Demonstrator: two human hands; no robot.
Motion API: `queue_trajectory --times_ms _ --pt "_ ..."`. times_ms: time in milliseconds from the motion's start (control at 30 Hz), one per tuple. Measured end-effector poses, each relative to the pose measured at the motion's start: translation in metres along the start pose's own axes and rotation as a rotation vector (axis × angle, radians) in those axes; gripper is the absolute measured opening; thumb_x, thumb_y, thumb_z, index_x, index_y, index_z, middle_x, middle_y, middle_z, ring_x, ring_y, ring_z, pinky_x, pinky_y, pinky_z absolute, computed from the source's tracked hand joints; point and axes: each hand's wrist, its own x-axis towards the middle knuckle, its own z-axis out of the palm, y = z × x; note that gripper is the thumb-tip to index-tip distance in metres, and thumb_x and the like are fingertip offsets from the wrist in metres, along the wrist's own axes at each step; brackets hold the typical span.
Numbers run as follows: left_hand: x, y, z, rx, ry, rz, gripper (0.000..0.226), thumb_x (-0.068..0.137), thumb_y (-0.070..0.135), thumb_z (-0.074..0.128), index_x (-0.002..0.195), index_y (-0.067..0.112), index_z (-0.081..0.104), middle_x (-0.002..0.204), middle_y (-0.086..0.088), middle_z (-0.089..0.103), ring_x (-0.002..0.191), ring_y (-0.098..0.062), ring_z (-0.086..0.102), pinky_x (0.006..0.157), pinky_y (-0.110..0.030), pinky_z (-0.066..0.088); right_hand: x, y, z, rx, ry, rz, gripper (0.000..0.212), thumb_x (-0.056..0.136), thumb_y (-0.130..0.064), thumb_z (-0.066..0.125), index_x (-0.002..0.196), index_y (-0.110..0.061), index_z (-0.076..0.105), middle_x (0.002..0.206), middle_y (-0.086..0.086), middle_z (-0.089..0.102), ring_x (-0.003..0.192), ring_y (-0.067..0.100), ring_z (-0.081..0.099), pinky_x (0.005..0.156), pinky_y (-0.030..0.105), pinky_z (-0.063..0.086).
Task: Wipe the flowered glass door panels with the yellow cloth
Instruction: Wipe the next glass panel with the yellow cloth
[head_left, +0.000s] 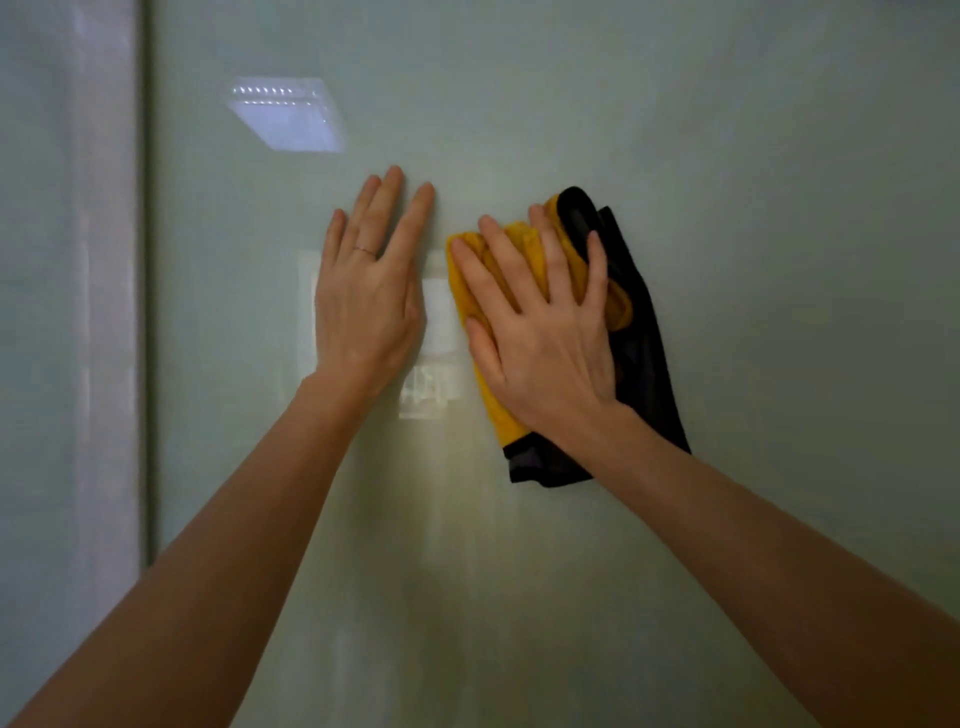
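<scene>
A pale green frosted glass door panel (727, 260) fills the view; no flower pattern shows on this part. My right hand (540, 322) presses a yellow cloth with a dark grey side (641, 364) flat against the glass, fingers spread and straight. My left hand (366, 291) lies flat on the glass just left of the cloth, fingers straight, a thin ring on one finger. Both forearms reach up from the bottom corners.
A vertical frame strip (148, 312) borders the panel at the left, with a pale lilac band (104, 312) beyond it. A ceiling light's reflection (285, 117) shows at upper left. A faint whitish rectangle (436, 332) shows between the hands.
</scene>
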Motion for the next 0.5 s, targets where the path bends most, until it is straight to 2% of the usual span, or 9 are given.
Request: queue_trajectory --times_ms 200,267,400,500 --pt "-0.025 -0.021 -0.013 0.025 -0.028 -0.017 0.058 0.097 0.007 0.036 0.155 0.014 0.039 0.163 -0.013 0.031 0.152 -0.029 0.024 0.123 -0.046 0.017 -0.030 -0.010 -0.003 0.076 -0.084 -0.323 0.056 0.103 -0.041 0.042 0.157 -0.027 0.041 0.165 0.000 0.034 0.154 0.034 0.024 0.121 0.065 0.014" --pt "-0.032 -0.026 -0.016 0.027 -0.018 -0.022 0.059 0.097 0.004 0.034 0.154 0.013 0.040 0.162 -0.013 0.031 0.152 -0.029 0.025 0.123 -0.046 0.018 -0.011 -0.004 0.002 0.056 -0.052 -0.269 0.054 0.102 -0.041 0.043 0.155 -0.028 0.044 0.164 0.001 0.036 0.154 0.033 0.027 0.121 0.064 0.014" --pt "-0.043 -0.034 -0.022 0.023 -0.009 -0.033 0.060 0.096 -0.001 0.032 0.154 0.012 0.039 0.162 -0.014 0.030 0.152 -0.030 0.024 0.124 -0.045 0.016 0.041 -0.014 0.012 0.012 0.016 0.009 0.054 0.101 -0.040 0.044 0.152 -0.024 0.048 0.161 0.004 0.041 0.151 0.039 0.030 0.119 0.066 0.014" --pt "-0.045 -0.037 -0.024 0.004 -0.017 -0.040 0.054 0.101 0.006 0.029 0.154 0.011 0.039 0.162 -0.014 0.030 0.152 -0.030 0.024 0.124 -0.045 0.015 0.032 -0.040 0.015 0.041 0.024 -0.014 0.053 0.103 -0.038 0.043 0.153 -0.021 0.048 0.161 0.003 0.041 0.151 0.040 0.029 0.120 0.067 0.015"
